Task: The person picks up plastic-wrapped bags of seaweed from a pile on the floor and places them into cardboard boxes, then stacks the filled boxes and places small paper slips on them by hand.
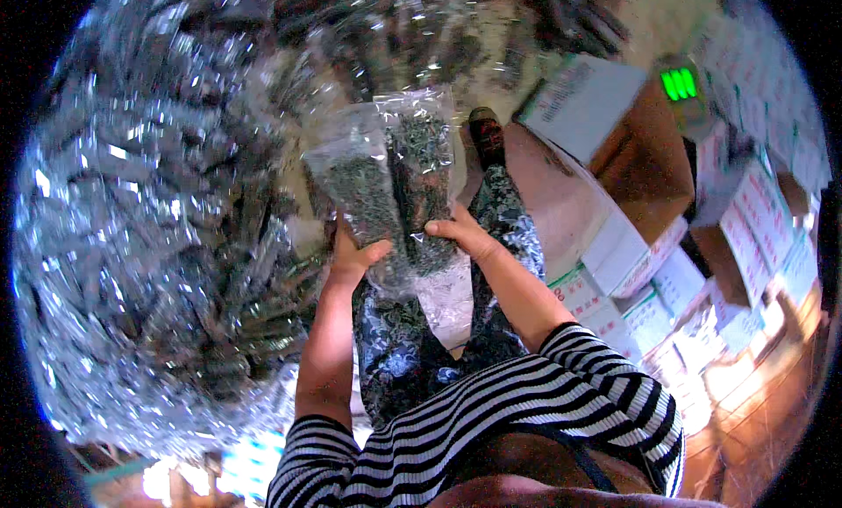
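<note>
My left hand is closed on a clear plastic bag packed with dark, dried-looking bits, the thumb lying across its front. Beside it, my right hand grips a second clear bag of similar dark contents, also with the thumb on top. Both bags are held side by side, long and roughly upright in the picture, in front of my legs. Their upper ends are loose, shiny film. What exactly fills them is too blurred to tell. My fingers behind the bags are hidden.
A large heap of shiny clear bags with dark contents covers the left side. To the right stands an open cardboard box with raised white flaps. Behind it glows a green digital display. Several white printed cartons are stacked farther right.
</note>
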{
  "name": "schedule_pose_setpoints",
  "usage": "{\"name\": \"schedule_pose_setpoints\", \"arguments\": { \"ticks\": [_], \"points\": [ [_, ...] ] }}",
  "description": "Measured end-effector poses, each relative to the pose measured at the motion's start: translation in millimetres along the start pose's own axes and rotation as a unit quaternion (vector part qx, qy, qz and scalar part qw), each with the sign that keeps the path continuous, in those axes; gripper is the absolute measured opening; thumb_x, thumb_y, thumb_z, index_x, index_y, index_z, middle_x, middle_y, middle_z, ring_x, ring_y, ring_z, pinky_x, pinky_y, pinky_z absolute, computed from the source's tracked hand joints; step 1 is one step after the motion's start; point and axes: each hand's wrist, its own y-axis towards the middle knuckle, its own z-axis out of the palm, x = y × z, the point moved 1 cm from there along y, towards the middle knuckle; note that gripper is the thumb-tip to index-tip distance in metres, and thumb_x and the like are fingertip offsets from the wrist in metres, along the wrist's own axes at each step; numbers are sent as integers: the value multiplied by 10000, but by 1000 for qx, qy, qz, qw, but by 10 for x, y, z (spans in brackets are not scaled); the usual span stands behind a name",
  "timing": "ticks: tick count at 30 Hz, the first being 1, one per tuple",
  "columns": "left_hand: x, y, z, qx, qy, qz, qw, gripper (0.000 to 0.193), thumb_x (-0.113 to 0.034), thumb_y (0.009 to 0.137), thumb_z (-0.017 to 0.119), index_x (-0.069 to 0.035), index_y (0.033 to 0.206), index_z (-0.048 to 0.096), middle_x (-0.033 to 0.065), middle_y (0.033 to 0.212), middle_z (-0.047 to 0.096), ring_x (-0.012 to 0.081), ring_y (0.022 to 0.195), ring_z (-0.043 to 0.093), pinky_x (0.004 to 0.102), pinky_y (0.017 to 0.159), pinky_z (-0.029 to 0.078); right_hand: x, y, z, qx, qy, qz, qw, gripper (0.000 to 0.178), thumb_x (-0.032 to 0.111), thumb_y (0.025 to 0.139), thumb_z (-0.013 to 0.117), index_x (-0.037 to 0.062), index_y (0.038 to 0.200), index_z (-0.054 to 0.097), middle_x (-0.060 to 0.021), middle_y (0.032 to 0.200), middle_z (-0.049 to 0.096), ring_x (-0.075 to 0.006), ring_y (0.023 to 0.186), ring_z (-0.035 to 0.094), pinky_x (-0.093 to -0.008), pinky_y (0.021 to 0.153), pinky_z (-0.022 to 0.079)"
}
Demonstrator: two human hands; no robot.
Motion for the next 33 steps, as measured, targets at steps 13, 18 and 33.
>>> {"name": "schedule_pose_setpoints", "arguments": {
  "ticks": [13, 18, 33],
  "points": [
    [-1141, 323, 3308, 207, 49, -24, 977, 896, -319, 745, 694, -22, 1437, 209, 161, 1341, 429, 272, 1245, 405, 381, 1059, 297, 1643, -2214, -1664, -194, 117, -133, 965, 770, 252, 797, 648, 26, 1421, 257, -122, 1330, 467, -224, 1212, 444, -360, 1044, 332],
    [-555, 1140, 4910, 316, 25, -251, 915, 872, -447, 762, 704, -72, 1417, 268, 151, 1293, 483, 265, 1141, 512, 369, 943, 435, 1823, -2715, -3090, -313, 301, 39, 900, 473, 366, 839, 610, 23, 1160, 558, -113, 1046, 658, -230, 843, 661, -373, 789, 544],
    [452, 550, 4060, 289, 280, 118, 908, 476, -14, 767, 634, -32, 1222, 495, 147, 1102, 568, 273, 956, 605, 345, 864, 479, -291, -1083, -4904, -489, -90, 42, 867, 698, 3, 800, 595, 117, 1413, 281, -150, 1286, 476, -259, 1002, 557, -368, 699, 510]
  ]
}}
